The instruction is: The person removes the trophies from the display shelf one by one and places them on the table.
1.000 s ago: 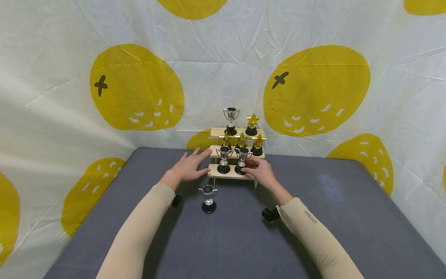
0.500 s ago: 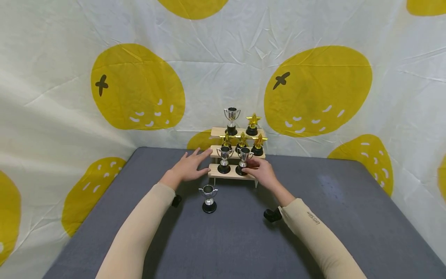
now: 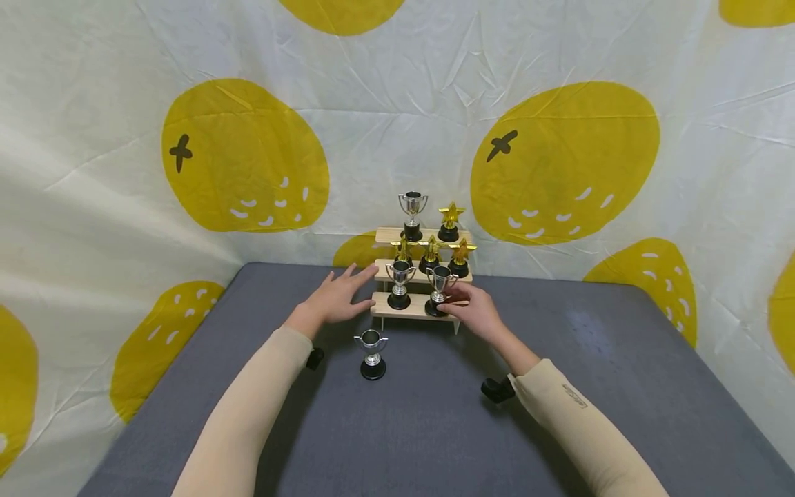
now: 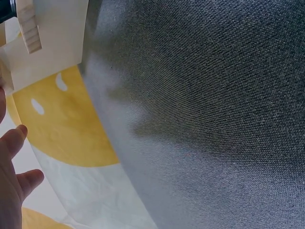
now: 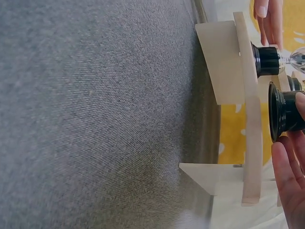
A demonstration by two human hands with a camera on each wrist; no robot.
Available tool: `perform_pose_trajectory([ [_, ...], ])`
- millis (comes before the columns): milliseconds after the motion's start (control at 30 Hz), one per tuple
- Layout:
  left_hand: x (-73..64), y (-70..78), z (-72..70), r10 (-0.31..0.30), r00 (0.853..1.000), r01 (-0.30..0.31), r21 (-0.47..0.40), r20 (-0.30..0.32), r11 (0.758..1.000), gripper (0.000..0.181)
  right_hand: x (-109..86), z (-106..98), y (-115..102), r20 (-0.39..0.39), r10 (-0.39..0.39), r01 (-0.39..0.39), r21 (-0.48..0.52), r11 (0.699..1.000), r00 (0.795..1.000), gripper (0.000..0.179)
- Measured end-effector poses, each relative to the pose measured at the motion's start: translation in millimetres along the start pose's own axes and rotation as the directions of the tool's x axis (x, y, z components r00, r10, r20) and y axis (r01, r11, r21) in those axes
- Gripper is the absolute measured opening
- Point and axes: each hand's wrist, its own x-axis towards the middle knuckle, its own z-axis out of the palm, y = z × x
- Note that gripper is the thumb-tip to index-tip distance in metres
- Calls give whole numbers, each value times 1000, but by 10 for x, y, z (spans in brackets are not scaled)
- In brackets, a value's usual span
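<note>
One silver trophy cup (image 3: pixel 441 279) was pinched by its black base (image 5: pixel 287 110) between fingers of the right hand (image 3: pixel 477 312), just off the lowest tier of the wooden stand (image 3: pixel 381 304), near a second cup (image 3: pixel 399 284). The left hand (image 3: pixel 335 297), fingers spread, was at the stand's left end. A third cup (image 3: pixel 373 359) stood on the tabletop (image 3: pixel 435 428).

Soft light; dim shadows across grey table (image 3: pixel 404 435); right-wrist view's foreground blurred.

1. A creased white cloth sheet (image 3: pixel 397 103) hung behind, printed with large rounded yellow shapes (image 3: pixel 565 179).
2. A dark grey, fabric-covered tabletop (image 3: pixel 404 442) stretched before it.
3. A pale patch (image 3: pixel 586 331) marked the tabletop's right side.
</note>
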Motion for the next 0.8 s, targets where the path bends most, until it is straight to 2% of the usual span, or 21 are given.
perform_pose_trajectory([
  [367,1,3,3,-3,1000,3,3,-11,1000,78,-150,-38,-42,37,-26,25,27,999,999,29],
  [800,-9,8,17,-6,1000,6,-2,-19,1000,76,-368,66,-59,76,-68,66,32,997,995,27],
])
